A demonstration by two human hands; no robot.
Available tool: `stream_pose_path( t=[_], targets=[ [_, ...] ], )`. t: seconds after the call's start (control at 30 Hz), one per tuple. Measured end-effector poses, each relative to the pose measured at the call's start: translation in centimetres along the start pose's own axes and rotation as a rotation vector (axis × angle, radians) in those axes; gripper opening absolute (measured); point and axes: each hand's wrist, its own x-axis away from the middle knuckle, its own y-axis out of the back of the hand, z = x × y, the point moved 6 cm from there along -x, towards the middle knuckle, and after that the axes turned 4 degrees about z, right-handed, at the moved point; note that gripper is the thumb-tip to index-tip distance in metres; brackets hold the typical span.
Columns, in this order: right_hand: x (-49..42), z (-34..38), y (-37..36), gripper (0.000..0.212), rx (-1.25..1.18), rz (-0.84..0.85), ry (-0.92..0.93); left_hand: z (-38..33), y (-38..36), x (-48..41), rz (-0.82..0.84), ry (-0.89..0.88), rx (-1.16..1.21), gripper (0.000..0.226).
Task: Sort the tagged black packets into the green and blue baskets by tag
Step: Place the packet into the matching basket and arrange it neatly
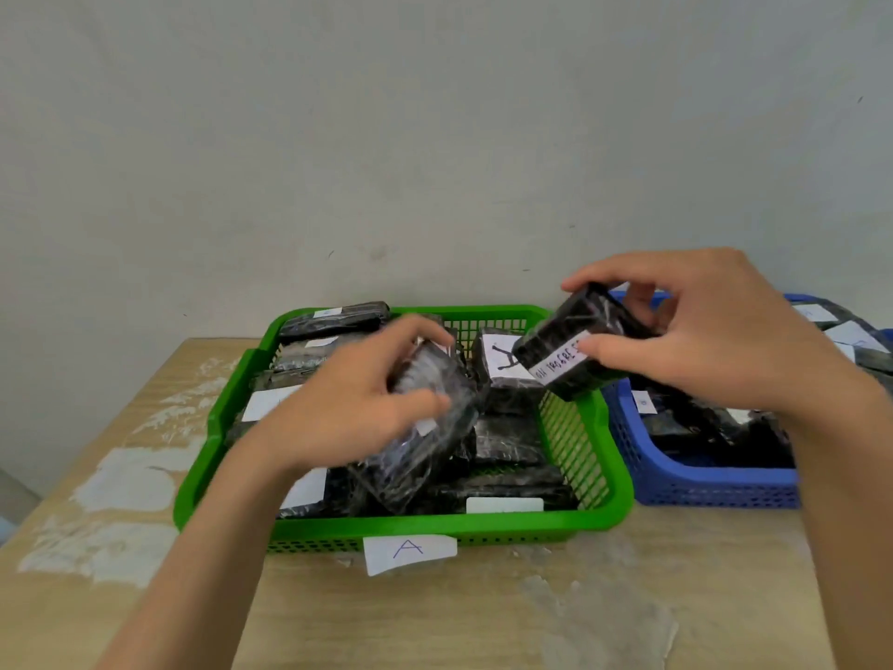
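Note:
A green basket (488, 524) with a paper tag marked "A" (410, 551) on its front wall stands in the middle of the table, holding several black plastic-wrapped packets with white tags. To its right stands a blue basket (700, 486) with more black packets. My left hand (348, 398) grips a black packet (425, 437) tilted over the green basket. My right hand (710, 331) holds another black packet (575, 345) with a white written tag, raised above the green basket's right rim, between the two baskets.
The wooden table (483, 621) has white scuffed patches (125, 486) at the left and front. A pale wall rises close behind the baskets. One packet (333, 321) rests on the green basket's back left rim.

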Motion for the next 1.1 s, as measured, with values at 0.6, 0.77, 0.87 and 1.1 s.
stream_pose_path(
  t=[0.6,0.77,0.87,1.1],
  targets=[
    [-0.7,-4.4,2.3,0.042,-0.119,-0.177,-0.018,-2.6,-6.4,-12.0,0.245,0.132,-0.763,0.097],
    [-0.6,-4.6,2.6,0.04,-0.132,-0.236,-0.01,-2.1,-7.0,-13.5,0.267,0.149,-0.81,0.108],
    [-0.4,-4.0,2.5,0.037,-0.13,-0.273,0.036,-2.0,-4.4,-12.5,0.135,0.109,-0.572,0.1],
    [-1.6,-0.5,-5.8,0.037,0.12,0.078,0.23,0.6,4.3,-5.7,-0.331,0.028,-0.122,0.108]
  ],
)
